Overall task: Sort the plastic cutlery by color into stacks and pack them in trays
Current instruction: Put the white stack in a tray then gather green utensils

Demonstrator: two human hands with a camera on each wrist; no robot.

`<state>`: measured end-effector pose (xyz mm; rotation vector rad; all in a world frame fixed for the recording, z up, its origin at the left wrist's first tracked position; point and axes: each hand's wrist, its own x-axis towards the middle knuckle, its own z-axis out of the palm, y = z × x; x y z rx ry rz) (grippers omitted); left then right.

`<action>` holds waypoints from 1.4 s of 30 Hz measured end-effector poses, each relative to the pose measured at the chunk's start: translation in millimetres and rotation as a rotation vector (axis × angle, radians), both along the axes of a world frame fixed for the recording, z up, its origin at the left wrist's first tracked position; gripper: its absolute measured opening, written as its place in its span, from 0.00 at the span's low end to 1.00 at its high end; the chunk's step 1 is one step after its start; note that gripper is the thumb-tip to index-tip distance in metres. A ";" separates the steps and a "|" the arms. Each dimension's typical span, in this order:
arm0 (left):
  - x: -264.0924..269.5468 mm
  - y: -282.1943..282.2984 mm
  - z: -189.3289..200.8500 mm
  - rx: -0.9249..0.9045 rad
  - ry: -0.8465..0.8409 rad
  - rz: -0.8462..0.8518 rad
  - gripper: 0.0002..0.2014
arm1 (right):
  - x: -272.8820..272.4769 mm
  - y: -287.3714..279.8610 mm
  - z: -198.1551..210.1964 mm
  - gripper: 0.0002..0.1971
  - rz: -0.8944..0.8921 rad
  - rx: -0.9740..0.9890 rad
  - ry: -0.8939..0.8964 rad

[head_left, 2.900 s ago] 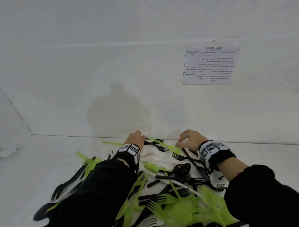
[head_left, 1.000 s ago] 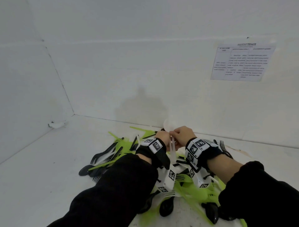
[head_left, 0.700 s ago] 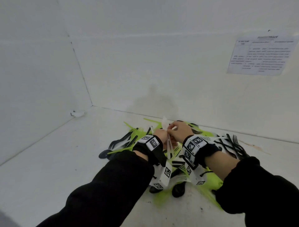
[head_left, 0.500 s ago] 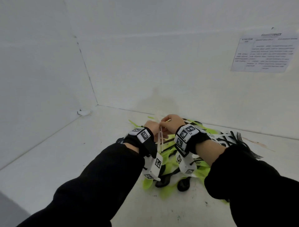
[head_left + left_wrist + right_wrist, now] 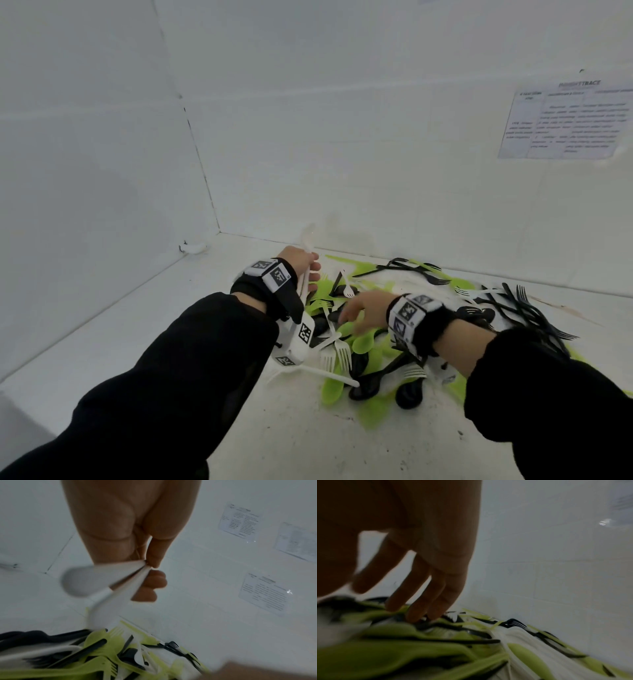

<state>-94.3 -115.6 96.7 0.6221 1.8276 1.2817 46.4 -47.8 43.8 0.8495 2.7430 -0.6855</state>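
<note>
A mixed pile of green, black and white plastic cutlery (image 5: pixel 394 329) lies on the white floor by the back wall. My left hand (image 5: pixel 303 265) is raised above the pile's left end and grips a few white pieces (image 5: pixel 120 582), spoon bowl pointing up. The same white pieces (image 5: pixel 306 253) stick out above its fingers in the head view. My right hand (image 5: pixel 359 310) hovers low over the pile with fingers spread and straight, its fingertips (image 5: pixel 412 615) just at the green and black pieces (image 5: pixel 419 632), holding nothing.
White walls meet in a corner (image 5: pixel 219 231) behind the pile at left. A printed sheet (image 5: pixel 565 120) hangs on the back wall at right. A small white scrap (image 5: pixel 193 247) lies by the left wall. Bare white floor (image 5: pixel 102 335) stretches to the left and front.
The two hands were together on the white pieces. Now the right hand has let go and dropped to the pile, while the left keeps the white pieces raised.
</note>
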 end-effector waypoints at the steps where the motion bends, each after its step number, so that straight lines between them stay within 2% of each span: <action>1: -4.7 -0.8 0.0 0.004 -0.007 0.024 0.12 | 2.4 -1.8 -7.3 0.18 0.090 0.002 -0.148; 3: -14.5 -2.3 -0.9 0.018 -0.025 0.074 0.13 | 7.6 4.5 -20.2 0.20 0.146 0.026 -0.331; 6: -27.0 -7.6 -0.4 0.044 -0.043 0.135 0.13 | 21.2 26.6 -37.0 0.14 0.067 0.170 -0.393; 8: -33.9 -10.4 0.6 0.036 -0.057 0.150 0.12 | 33.4 40.8 -38.7 0.16 0.017 0.243 -0.423; 10: -38.2 -12.1 0.9 0.018 -0.062 0.154 0.11 | 46.5 50.3 -29.2 0.15 -0.066 0.206 -0.368; 13: -32.9 -6.3 -2.6 -0.011 -0.074 0.152 0.10 | 69.7 74.2 -24.6 0.16 -0.262 0.235 -0.191; 14: -28.4 -1.9 -5.4 -0.018 -0.080 0.146 0.10 | 77.1 79.8 -27.6 0.18 -0.315 0.245 -0.215; 16: -15.1 9.5 -12.8 -0.035 -0.104 0.130 0.11 | 90.4 83.6 -38.3 0.21 -0.304 0.233 -0.362; 18: 2.1 22.1 -18.7 -0.051 -0.115 0.095 0.10 | 98.4 77.7 -45.6 0.20 -0.205 0.144 -0.431; 23: 36.5 48.9 -24.3 -0.052 -0.127 0.001 0.08 | 114.5 78.3 -36.6 0.24 -0.260 0.018 -0.213; 27: 51.4 61.7 -29.9 -0.061 -0.150 -0.046 0.08 | 136.8 100.9 -26.1 0.22 -0.396 -0.062 -0.086; 29: 57.1 66.2 -34.6 -0.060 -0.162 -0.051 0.09 | 151.4 111.7 -19.2 0.22 -0.499 -0.011 0.030; 31: 62.3 69.5 -39.1 -0.068 -0.153 -0.059 0.09 | 166.6 116.4 -14.8 0.22 -0.558 0.114 0.059; 33: 67.4 72.8 -43.3 -0.081 -0.136 -0.067 0.09 | 180.1 115.9 -15.3 0.20 -0.496 0.111 -0.102; 35: 73.3 75.2 -47.3 -0.093 -0.131 -0.080 0.10 | 189.5 109.5 -22.7 0.26 -0.378 -0.013 -0.328; 36: 76.7 76.5 -48.9 -0.098 -0.132 -0.093 0.10 | 193.8 105.6 -26.1 0.28 -0.320 -0.070 -0.372; 37: 80.5 77.6 -50.2 -0.106 -0.134 -0.110 0.10 | 198.3 101.7 -30.3 0.27 -0.289 -0.115 -0.349; 39: 87.3 79.8 -51.6 -0.114 -0.130 -0.142 0.09 | 208.8 97.4 -36.6 0.23 -0.307 -0.169 -0.152; 42: 95.7 83.3 -53.7 -0.119 -0.113 -0.171 0.09 | 223.1 90.6 -37.6 0.20 -0.458 -0.009 0.113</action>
